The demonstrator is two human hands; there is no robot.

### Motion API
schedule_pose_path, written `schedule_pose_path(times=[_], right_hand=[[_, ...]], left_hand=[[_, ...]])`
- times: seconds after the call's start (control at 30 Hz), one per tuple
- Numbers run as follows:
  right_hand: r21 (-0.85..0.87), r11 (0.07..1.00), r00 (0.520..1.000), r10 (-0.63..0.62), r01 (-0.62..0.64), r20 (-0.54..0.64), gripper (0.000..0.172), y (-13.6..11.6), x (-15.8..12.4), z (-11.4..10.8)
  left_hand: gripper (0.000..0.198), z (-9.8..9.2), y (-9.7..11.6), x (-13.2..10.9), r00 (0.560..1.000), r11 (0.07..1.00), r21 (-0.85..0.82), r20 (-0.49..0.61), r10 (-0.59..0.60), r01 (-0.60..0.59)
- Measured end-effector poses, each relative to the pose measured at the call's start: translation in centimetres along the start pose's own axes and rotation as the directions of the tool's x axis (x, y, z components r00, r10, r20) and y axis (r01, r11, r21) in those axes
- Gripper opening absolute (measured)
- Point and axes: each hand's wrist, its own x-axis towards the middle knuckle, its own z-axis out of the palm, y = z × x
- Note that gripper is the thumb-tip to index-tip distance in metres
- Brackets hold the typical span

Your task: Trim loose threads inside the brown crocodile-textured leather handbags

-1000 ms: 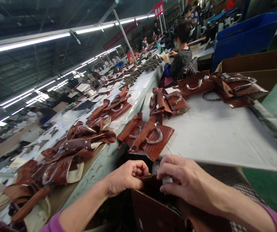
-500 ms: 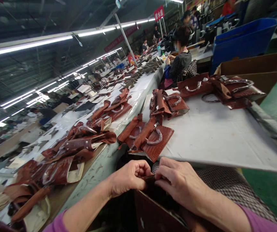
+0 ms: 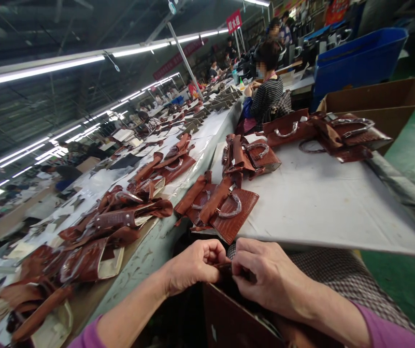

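Over my lap a dark brown handbag [image 3: 234, 316] stands with its open top towards me. My left hand [image 3: 194, 265] pinches the bag's upper edge between thumb and curled fingers. Close beside it, my right hand [image 3: 261, 270] grips the same edge, its fingers bent over the rim. The exact spot between the fingertips is partly hidden. Just beyond my hands, a reddish-brown crocodile-pattern handbag [image 3: 238, 210] with a plastic-wrapped handle lies on the white table [image 3: 312, 203].
More brown handbags [image 3: 348, 133] lie at the table's far side. A long workbench [image 3: 149, 251] on the left carries several unfinished brown bags [image 3: 87, 258]. A cardboard box [image 3: 374, 106] and a blue bin [image 3: 359, 63] stand at the back right. A co-worker in a striped top [image 3: 268, 96] sits ahead.
The view has shifted slightly, so the surroundings sit a little further left. Both hands keep their hold on the bag's edge, with barely any finger movement.
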Motion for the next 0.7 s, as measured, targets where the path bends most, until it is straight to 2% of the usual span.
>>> schedule_pose_path(times=[0.17, 0.37, 0.5, 0.7], right_hand=[[0.003, 1.0, 0.999, 0.015, -0.015, -0.041, 0.015, 0.21, 0.2, 0.41], [0.091, 0.994, 0.998, 0.063, -0.06, -0.03, 0.016, 0.29, 0.26, 0.66], [0.058, 0.998, 0.999, -0.019, 0.021, -0.038, 0.017, 0.43, 0.29, 0.84], [-0.136, 0.979, 0.988, -0.152, 0.154, 0.021, 0.01, 0.3, 0.04, 0.85]], left_hand=[[0.025, -0.1, -0.23, 0.07, 1.0, 1.0, -0.007, -0.017, 0.003, -0.003], [0.024, -0.19, -0.46, 0.08, 1.0, 1.0, -0.019, -0.022, 0.003, -0.003], [0.025, -0.22, -0.51, 0.2, 1.0, 1.0, -0.022, -0.028, 0.008, -0.009], [0.022, -0.13, -0.67, 0.34, 0.999, 1.0, -0.025, -0.051, 0.014, -0.015]])
